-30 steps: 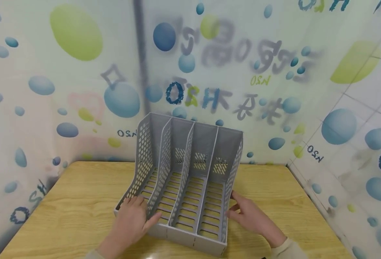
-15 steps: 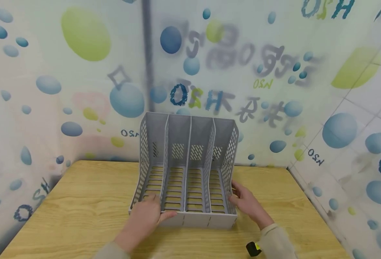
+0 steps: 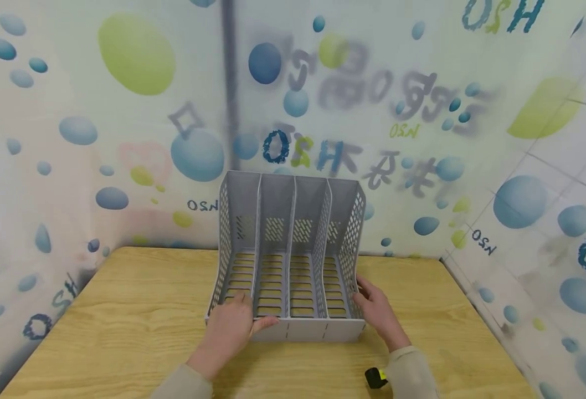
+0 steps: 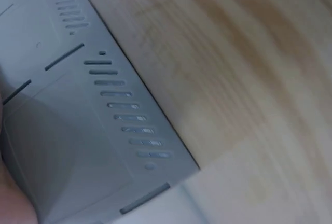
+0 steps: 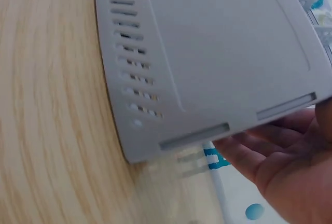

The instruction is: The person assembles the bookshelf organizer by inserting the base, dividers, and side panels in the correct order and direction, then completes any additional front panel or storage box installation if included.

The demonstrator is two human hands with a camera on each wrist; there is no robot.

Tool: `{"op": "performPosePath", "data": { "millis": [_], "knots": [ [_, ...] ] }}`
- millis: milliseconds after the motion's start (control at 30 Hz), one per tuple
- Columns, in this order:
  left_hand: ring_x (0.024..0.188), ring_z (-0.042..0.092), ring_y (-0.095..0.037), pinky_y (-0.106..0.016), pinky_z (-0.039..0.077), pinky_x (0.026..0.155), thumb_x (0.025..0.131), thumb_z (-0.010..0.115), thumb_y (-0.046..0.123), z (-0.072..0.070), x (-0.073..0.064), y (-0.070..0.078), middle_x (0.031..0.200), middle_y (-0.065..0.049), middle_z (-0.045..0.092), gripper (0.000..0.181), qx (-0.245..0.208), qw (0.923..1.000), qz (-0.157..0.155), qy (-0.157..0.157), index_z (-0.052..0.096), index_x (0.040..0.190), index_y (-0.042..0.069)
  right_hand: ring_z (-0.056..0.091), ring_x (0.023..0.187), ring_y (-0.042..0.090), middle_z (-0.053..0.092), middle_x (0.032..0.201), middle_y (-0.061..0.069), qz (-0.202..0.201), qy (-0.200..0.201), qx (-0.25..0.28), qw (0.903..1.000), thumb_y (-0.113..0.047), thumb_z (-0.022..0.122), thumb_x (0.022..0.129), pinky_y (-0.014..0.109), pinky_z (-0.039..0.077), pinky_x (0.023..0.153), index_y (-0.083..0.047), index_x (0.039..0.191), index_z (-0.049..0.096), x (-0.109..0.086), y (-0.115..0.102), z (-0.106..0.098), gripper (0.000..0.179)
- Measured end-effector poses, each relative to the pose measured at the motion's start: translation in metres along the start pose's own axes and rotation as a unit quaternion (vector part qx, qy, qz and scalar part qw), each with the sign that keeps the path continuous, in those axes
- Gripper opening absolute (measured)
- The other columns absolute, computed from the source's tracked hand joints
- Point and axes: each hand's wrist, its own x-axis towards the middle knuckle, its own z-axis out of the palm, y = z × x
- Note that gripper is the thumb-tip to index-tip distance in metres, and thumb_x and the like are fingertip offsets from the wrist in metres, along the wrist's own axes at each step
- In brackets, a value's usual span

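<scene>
A grey plastic file rack (image 3: 308,331) with several upright compartments stands on the wooden table, its low front facing me. My left hand (image 3: 230,324) grips the front lip at the left, fingers bent over into the first compartment and thumb lying along the front panel. Only a blurred bit of that hand (image 4: 13,198) shows in the left wrist view. At the right side wall, my right hand (image 3: 378,310) holds the rack with its thumb at the rim and its fingers on the outer face. In the right wrist view those fingers (image 5: 249,154) lie against the side.
The wooden table (image 3: 138,310) extends around the rack on both sides. Behind it hangs a pale wall covering (image 3: 293,33) with blue and green dots and mirrored lettering. Beside the right sleeve (image 3: 412,371) is a small black block (image 3: 374,378) with a yellow patch.
The rack has turned from askew to nearly square with the table, its front shifting away and to the right. Both hands have moved along with it.
</scene>
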Motion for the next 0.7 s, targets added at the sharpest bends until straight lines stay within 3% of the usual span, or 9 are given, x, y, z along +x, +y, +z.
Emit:
{"op": "performPosePath", "data": {
  "millis": [200,433,533,633,700],
  "knots": [
    [0.040,0.033,-0.008,-0.020,0.025,0.034,0.085,0.044,0.086,0.002,0.002,0.004,0.072,-0.001,0.051,0.080,-0.007,0.9994,-0.020,-0.027,0.056,0.075,0.007,0.042,0.144,0.045,0.039,0.160,0.025,0.022,0.006,0.013,0.9997,-0.004,0.047,0.105,0.059,0.037,0.115,0.003,0.157,0.037,0.007,0.008,-0.001,0.053],
    [0.042,0.035,-0.009,-0.022,0.028,0.033,0.085,0.048,0.083,0.007,0.009,0.006,0.067,0.000,0.046,0.077,-0.012,0.9997,-0.013,-0.015,0.054,0.069,0.009,0.037,0.147,0.043,0.039,0.160,0.025,0.022,0.006,0.043,0.9988,-0.006,0.046,0.108,0.059,0.033,0.117,0.002,0.158,0.035,0.012,0.011,-0.006,0.052],
    [0.045,0.041,-0.011,-0.025,0.035,0.035,0.087,0.049,0.082,0.004,0.009,0.005,0.071,-0.002,0.050,0.079,-0.031,0.9991,-0.013,-0.024,0.061,0.075,0.004,0.037,0.147,0.044,0.040,0.159,0.025,0.019,0.003,0.030,0.9994,-0.009,0.046,0.109,0.059,0.034,0.117,0.003,0.157,0.036,0.012,0.009,-0.007,0.050],
    [0.060,0.053,-0.016,-0.031,0.050,0.051,0.093,0.056,0.070,-0.008,0.006,-0.004,0.080,-0.006,0.056,0.071,-0.078,0.9969,0.005,-0.015,0.065,0.085,0.001,0.042,0.144,0.044,0.044,0.157,0.025,0.013,0.012,-0.021,0.9996,-0.016,0.048,0.111,0.059,0.036,0.116,0.003,0.155,0.042,0.007,0.007,-0.011,0.048],
    [0.076,0.060,-0.022,-0.038,0.056,0.069,0.098,0.062,0.057,-0.021,0.003,-0.016,0.090,-0.009,0.061,0.059,-0.115,0.9931,0.011,0.018,0.066,0.096,-0.001,0.046,0.141,0.045,0.047,0.154,0.026,-0.012,0.026,-0.065,0.9975,-0.020,0.050,0.111,0.059,0.040,0.113,0.003,0.153,0.045,0.001,0.005,-0.017,0.048]
  ]
}}
